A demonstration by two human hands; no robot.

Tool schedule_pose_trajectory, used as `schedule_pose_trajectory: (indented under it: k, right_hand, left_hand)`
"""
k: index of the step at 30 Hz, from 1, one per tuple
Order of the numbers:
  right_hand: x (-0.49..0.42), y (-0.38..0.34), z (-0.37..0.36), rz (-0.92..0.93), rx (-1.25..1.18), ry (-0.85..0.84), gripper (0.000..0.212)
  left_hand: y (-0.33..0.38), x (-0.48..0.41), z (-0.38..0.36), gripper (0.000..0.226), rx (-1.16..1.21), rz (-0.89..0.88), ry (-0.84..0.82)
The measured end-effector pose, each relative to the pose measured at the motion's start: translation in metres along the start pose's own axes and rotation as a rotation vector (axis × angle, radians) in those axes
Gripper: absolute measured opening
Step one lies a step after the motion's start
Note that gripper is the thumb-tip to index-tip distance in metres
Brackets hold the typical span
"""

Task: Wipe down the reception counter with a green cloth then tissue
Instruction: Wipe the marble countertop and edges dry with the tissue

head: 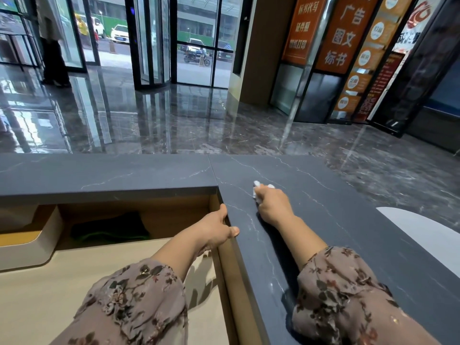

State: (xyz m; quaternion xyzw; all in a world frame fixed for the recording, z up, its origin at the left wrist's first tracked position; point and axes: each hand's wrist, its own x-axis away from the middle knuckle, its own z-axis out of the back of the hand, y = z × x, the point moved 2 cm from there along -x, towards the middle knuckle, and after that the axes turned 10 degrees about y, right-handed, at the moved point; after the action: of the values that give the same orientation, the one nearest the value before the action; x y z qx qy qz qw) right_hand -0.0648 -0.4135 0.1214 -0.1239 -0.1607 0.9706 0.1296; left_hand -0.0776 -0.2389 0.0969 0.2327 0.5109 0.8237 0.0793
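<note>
Our right hand (272,206) is in the middle of the frame, a bit to the right. Its fingers are curled tight round a scrunched white tissue (256,186), and it holds the tissue down on the dark worktop (348,220). Only small bits of the tissue peek out past the knuckles, so we cannot see its full shape. Our left hand (219,230) is just to the left of it. It grips the inner edge of the dark worktop near the corner, with the thumb flat on top and the other fingers bent over the side. Both arms wear flowery sleeves (343,295) at the bottom of the frame. The dark worktop is grey with thin white lines, like stone, and it bends round a corner. A white curved thing (420,227) lies on it at the right edge; we cannot tell what it is. The green cloth (109,231) is well apart from both hands. It lies in the shade on the pale lower worktop (62,290), tucked under the raised dark one, at the middle left. A white tray (27,250) sits to the left of the cloth. Past the worktop is a shiny dark floor (174,120). Glass doors (154,41) stand at the top, orange signs (341,33) hang at the upper right, and a person (51,41) stands at the upper left.
</note>
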Motion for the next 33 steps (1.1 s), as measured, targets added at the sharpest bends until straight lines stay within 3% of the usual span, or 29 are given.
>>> schedule_pose_trajectory:
  k: [2,4,7,12,17,24,28,33]
  right_hand:
    - [0.016,-0.028,-0.006,0.028,-0.031,-0.037,0.052]
    - [0.032,-0.049,-0.011,0.124,-0.004,-0.042,0.048]
    - [0.049,-0.056,-0.013,0.260,-0.031,-0.074,0.040]
    - [0.056,-0.031,-0.007,0.401,0.023,-0.145,0.062]
    - [0.053,0.022,0.010,0.289,0.047,-0.133,0.077]
    - [0.052,0.124,0.048,0.016,0.126,-0.038,0.062]
    - [0.050,0.120,0.044,-0.087,0.151,0.045,0.042]
    - [0.058,0.062,0.024,-0.049,0.053,0.072,0.045]
  left_hand:
    - [0.001,0.003,0.000,0.077,0.007,-0.011,0.019]
    - [0.002,0.005,-0.002,0.079,-0.003,-0.015,0.045]
    - [0.004,0.015,-0.006,0.062,-0.013,-0.043,0.110]
    - [0.005,0.039,-0.020,0.053,0.088,-0.082,0.208]
    - [0.008,0.058,-0.029,0.051,0.160,-0.078,0.224]
    - [0.001,0.077,-0.043,0.056,0.176,-0.061,0.223]
    - [-0.001,0.082,-0.051,0.057,0.190,-0.063,0.237]
    - [-0.003,0.074,-0.051,0.059,0.175,-0.042,0.234]
